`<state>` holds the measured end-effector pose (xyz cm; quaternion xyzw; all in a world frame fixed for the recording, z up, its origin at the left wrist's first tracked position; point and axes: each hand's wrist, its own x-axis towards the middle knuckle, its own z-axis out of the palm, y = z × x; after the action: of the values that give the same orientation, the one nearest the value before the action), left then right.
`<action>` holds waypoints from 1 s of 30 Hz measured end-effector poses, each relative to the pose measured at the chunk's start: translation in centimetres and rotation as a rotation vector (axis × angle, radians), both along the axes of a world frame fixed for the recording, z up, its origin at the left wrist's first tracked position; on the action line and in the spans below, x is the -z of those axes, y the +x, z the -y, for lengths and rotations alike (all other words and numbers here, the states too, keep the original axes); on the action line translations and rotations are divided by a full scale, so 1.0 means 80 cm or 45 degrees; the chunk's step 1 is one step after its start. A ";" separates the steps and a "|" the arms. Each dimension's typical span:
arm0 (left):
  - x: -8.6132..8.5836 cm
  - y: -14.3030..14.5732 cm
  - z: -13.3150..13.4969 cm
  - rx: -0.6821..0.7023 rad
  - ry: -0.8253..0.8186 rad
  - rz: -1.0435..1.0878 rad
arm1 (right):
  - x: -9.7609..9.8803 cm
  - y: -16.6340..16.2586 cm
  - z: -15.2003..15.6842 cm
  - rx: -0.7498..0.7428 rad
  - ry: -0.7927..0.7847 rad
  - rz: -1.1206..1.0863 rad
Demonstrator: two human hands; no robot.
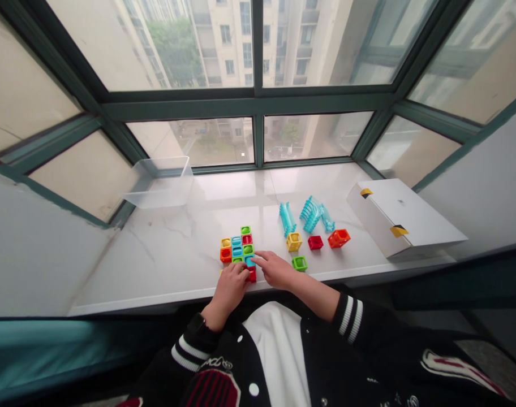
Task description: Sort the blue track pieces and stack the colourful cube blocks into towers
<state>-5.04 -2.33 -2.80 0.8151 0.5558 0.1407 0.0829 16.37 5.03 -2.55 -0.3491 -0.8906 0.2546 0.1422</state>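
Observation:
A group of colourful plastic toy blocks [236, 249], in red, orange, yellow, green and blue, lies near the front edge of the white sill. My left hand [231, 284] has its fingers bent over the nearest blocks at the group's lower left and grips there, hiding part of them. From the right, my right hand [277, 270] reaches in with its fingers stretched out. Its fingertips touch or nearly touch the blue block [250, 260] at the group's right side. Just under those fingertips, a red block [252, 275] shows between my hands.
Loose yellow [294, 242], green [299, 263], red [315, 243] and orange blocks [339, 238] lie to the right. Translucent blue curved pieces [311, 215] lie behind them. A clear plastic bin [164, 192] stands back left, a white box [404, 220] far right. Windows rise behind the sill.

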 end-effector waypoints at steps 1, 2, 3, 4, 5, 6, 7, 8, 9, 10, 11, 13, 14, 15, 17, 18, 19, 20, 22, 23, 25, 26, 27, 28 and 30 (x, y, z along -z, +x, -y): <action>0.000 0.000 0.000 -0.005 0.006 -0.006 | 0.005 -0.006 0.000 -0.018 0.007 0.065; 0.000 0.001 0.001 -0.010 0.014 -0.009 | 0.009 -0.010 0.001 -0.033 0.020 0.117; 0.001 0.001 0.001 -0.013 0.022 -0.010 | 0.012 -0.012 0.002 -0.044 0.038 0.160; 0.001 0.001 0.002 -0.016 0.030 -0.009 | 0.014 -0.014 0.003 -0.053 0.056 0.196; 0.001 0.001 0.002 -0.017 0.038 -0.007 | 0.015 -0.014 0.004 -0.061 0.073 0.227; 0.001 0.000 0.002 -0.017 0.042 -0.004 | 0.015 -0.014 0.005 -0.066 0.087 0.253; 0.001 0.000 0.003 -0.015 0.043 0.003 | 0.014 -0.014 0.006 -0.069 0.097 0.274; 0.001 -0.001 0.003 -0.012 0.037 0.014 | 0.014 -0.014 0.007 -0.073 0.103 0.289; 0.001 -0.002 0.003 -0.011 0.025 0.031 | 0.013 -0.014 0.008 -0.077 0.106 0.301; 0.000 -0.003 0.004 -0.008 0.008 0.053 | 0.012 -0.014 0.009 -0.079 0.108 0.311; -0.001 -0.005 0.005 -0.005 -0.013 0.079 | 0.011 -0.014 0.009 -0.076 0.108 0.319; -0.006 -0.009 0.006 0.005 -0.053 0.153 | 0.010 -0.013 0.010 -0.068 0.104 0.327; -0.010 -0.012 0.007 0.007 -0.068 0.200 | 0.011 -0.013 0.010 -0.063 0.098 0.326; -0.016 -0.014 0.008 0.007 -0.083 0.257 | 0.011 -0.013 0.010 -0.060 0.089 0.318; -0.030 -0.019 0.009 -0.016 -0.121 0.395 | 0.012 -0.012 0.010 -0.057 0.055 0.286; -0.038 -0.021 0.009 -0.037 -0.146 0.471 | 0.012 -0.012 0.009 -0.053 0.030 0.259; -0.046 -0.023 0.009 -0.063 -0.174 0.549 | 0.011 -0.012 0.008 -0.044 0.002 0.222; -0.054 -0.024 0.009 -0.093 -0.200 0.629 | 0.010 -0.012 0.007 -0.027 -0.026 0.172; -0.063 -0.023 0.008 -0.170 -0.242 0.799 | 0.005 -0.011 0.004 0.027 -0.071 0.021; -0.064 -0.021 0.007 -0.210 -0.265 0.897 | 0.001 -0.010 0.003 0.059 -0.088 -0.078; -0.061 -0.015 0.004 -0.279 -0.327 1.125 | -0.009 -0.007 0.001 0.107 -0.134 -0.292; -0.056 -0.012 0.003 -0.303 -0.361 1.251 | -0.015 -0.005 0.001 0.117 -0.176 -0.394; -0.051 -0.007 0.002 -0.317 -0.391 1.372 | -0.020 -0.003 0.002 0.115 -0.231 -0.485; -0.046 -0.003 0.001 -0.325 -0.414 1.476 | -0.025 -0.001 0.004 0.105 -0.294 -0.562; -0.036 0.006 0.000 -0.340 -0.432 1.618 | -0.033 0.003 0.010 0.076 -0.409 -0.669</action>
<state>-4.59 -2.30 0.08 0.4740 0.5094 0.5128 0.5029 16.59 4.24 0.08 -0.3152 -0.7610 0.4695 0.3180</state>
